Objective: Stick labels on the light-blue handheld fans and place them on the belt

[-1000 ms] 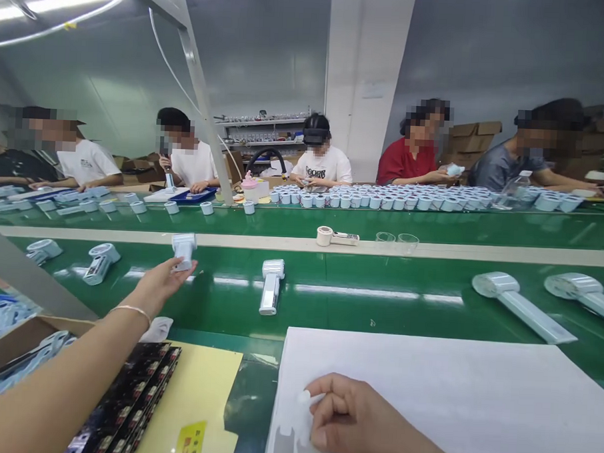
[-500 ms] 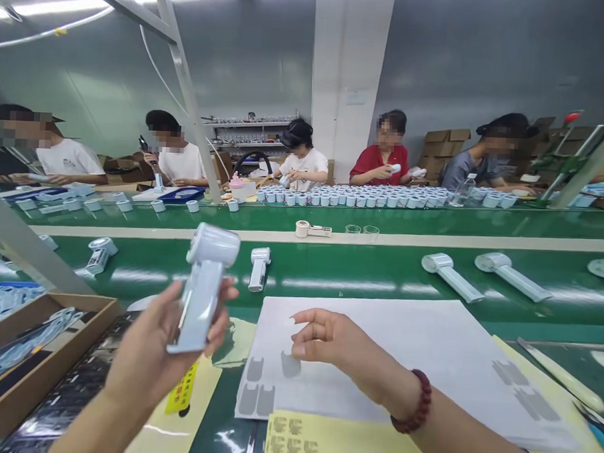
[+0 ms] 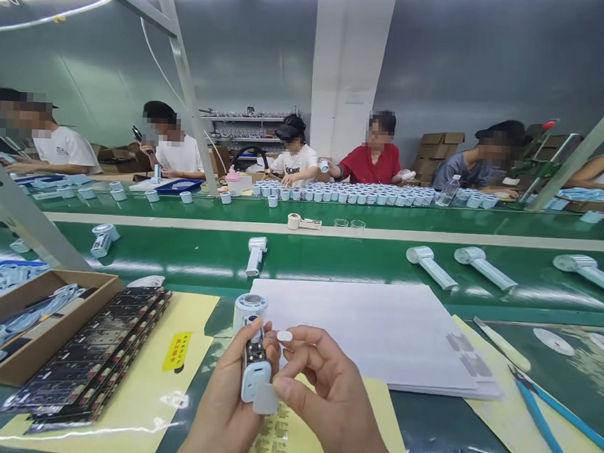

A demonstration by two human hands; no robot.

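Note:
My left hand [image 3: 228,383] is wrapped around a light-blue handheld fan [image 3: 251,308], its round head pointing away from me. The handle's open side shows a dark circuit board [image 3: 254,350]. Between thumb and fingers, my right hand [image 3: 325,384] pinches a small translucent grey sticker [image 3: 266,398] against or just over the handle's bottom end; contact is hard to make out. Behind both hands lies a white sheet stack [image 3: 348,322] with grey stickers [image 3: 469,354] on its right side. Partly under my hands is a yellow sheet of printed labels [image 3: 275,442].
A cardboard box [image 3: 85,317] of blue parts and stacked circuit boards [image 3: 101,351] sit left. A knife [image 3: 502,343] and blue-handled pliers [image 3: 543,424] lie right. Ahead, more fans [image 3: 433,269] rest on the green belt [image 3: 325,261]; several co-workers sit beyond it.
My left hand has brought the fan down and right, turning its circuit-board side into view. My right hand has come to the fan's handle with a sticker. A co-worker in red has stretched out an arm.

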